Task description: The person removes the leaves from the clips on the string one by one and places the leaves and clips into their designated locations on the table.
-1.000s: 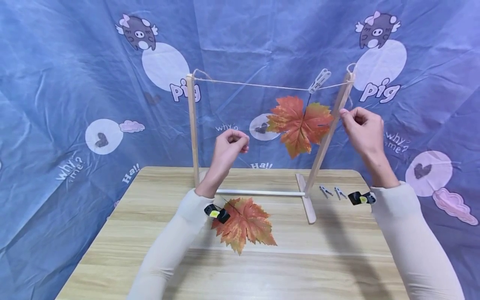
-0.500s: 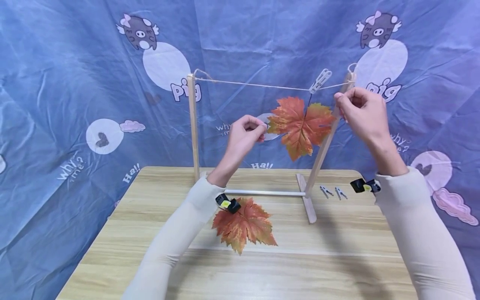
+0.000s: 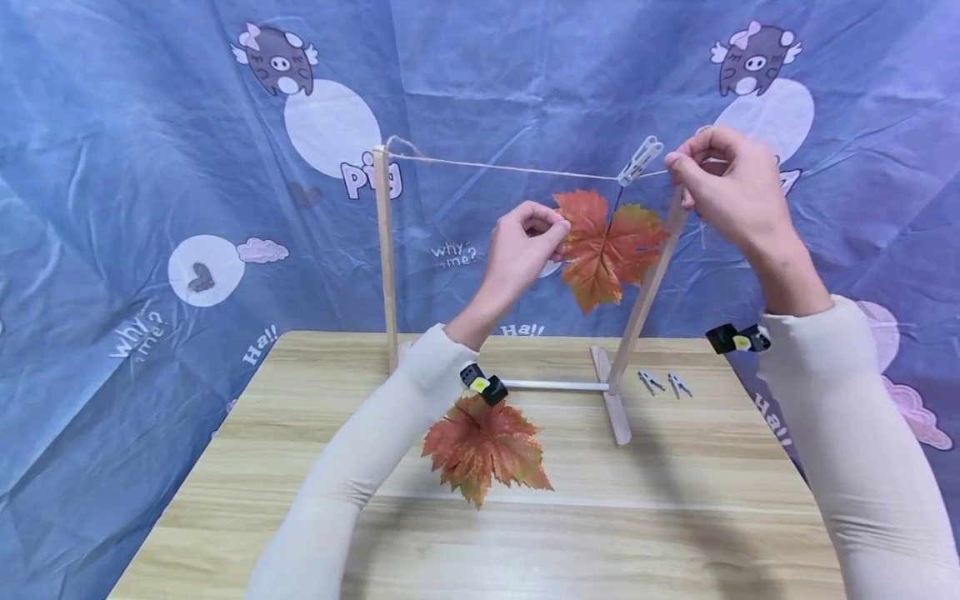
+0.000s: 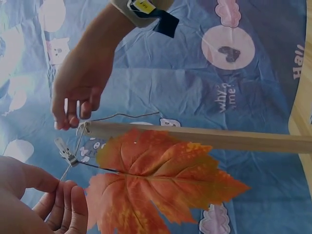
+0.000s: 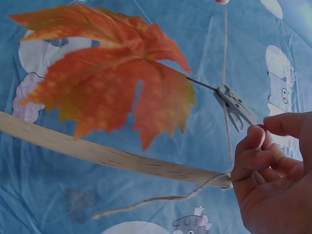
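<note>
An orange-red maple leaf (image 3: 607, 254) hangs by its dark stem from a grey-white clothespin (image 3: 641, 161) clipped on the string (image 3: 502, 168). My left hand (image 3: 521, 250), fingers curled and thumb near the index finger, overlaps the leaf's left edge in the head view; contact with leaf or string is unclear. To the clothespin's right, my right hand (image 3: 738, 187) has thumb and fingertips together, just off its handle end; the left wrist view shows a gap between that hand (image 4: 80, 92) and the clothespin (image 4: 66, 151). Neither hand visibly holds anything.
The string spans a wooden frame's left post (image 3: 386, 258) and right post (image 3: 648, 292), joined below by a white rod (image 3: 555, 385). A second maple leaf (image 3: 487, 454) lies on the wooden table (image 3: 525, 550). Two clothespins (image 3: 651, 382) lie right of the frame's foot (image 3: 613, 408).
Both hands have risen. The left has also moved right, up to the hanging leaf's edge; the right has come up beside the clothespin. Leaf and clothespin stay practically where they were.
</note>
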`<state>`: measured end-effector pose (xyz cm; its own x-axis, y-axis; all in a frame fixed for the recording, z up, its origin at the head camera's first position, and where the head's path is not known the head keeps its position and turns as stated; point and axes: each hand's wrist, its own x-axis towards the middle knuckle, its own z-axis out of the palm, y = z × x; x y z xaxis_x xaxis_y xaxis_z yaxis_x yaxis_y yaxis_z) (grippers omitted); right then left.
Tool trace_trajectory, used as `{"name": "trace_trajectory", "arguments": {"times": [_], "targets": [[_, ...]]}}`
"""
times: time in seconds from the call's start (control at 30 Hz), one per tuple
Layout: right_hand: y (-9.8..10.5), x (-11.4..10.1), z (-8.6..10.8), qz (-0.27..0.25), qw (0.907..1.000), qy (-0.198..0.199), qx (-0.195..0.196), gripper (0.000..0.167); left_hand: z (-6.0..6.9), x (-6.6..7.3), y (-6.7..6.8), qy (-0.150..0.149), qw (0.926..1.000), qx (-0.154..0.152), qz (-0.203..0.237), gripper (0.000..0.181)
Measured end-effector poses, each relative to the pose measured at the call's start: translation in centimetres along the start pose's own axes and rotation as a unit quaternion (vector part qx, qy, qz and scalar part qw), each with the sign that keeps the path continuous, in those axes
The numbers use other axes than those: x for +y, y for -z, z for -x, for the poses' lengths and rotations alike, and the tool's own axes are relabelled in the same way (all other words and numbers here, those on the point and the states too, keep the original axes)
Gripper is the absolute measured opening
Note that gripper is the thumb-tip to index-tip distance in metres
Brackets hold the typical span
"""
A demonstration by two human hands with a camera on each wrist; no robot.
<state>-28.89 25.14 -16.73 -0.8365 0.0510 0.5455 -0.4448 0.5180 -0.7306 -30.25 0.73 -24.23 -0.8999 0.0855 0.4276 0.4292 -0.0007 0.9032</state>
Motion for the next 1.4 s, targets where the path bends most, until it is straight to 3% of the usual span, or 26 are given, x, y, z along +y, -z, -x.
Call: {"name": "trace_trajectory", "arguments": {"times": [0.23,0.37,0.53,0.67,0.83,1.07,1.4], "targets": [[0.4,-1.3,-1.1,0.013,0.9988,-0.029,-0.037,0.009,-1.1,0.7,-1.3,0.005,0.9995,-0.013,-0.027,0.006],[0.6,-2.0,-1.7,0.052,0.9942,-0.051,-0.08,0.03,-1.5,1.0,-2.1,0.01,0.9987,-0.023,-0.045,0.008],[0.6,-2.6,-2.2,0.129,0.981,-0.06,-0.132,0.064,-2.2,1.0,-3.0,0.0,0.9972,-0.026,-0.069,0.01],[0.5,-2.7,-2.5,0.155,0.9747,-0.069,-0.146,0.071,-2.8,0.8,-3.7,-0.007,0.9965,-0.027,-0.079,0.014],[0.4,-2.7,-2.5,0.149,0.9739,-0.073,-0.155,0.066,-3.1,0.6,-4.3,-0.007,0.9966,-0.041,-0.072,0.018],[0.3,-2.4,-2.5,0.131,0.9776,-0.071,-0.149,0.055,-3.3,0.6,-4.7,0.009,0.9944,-0.045,-0.095,0.023],[0.2,-2.3,-2.5,0.09,0.9831,-0.077,-0.14,0.036,-3.8,0.9,-5.0,-0.002,0.99,-0.049,-0.132,0.025]]}}
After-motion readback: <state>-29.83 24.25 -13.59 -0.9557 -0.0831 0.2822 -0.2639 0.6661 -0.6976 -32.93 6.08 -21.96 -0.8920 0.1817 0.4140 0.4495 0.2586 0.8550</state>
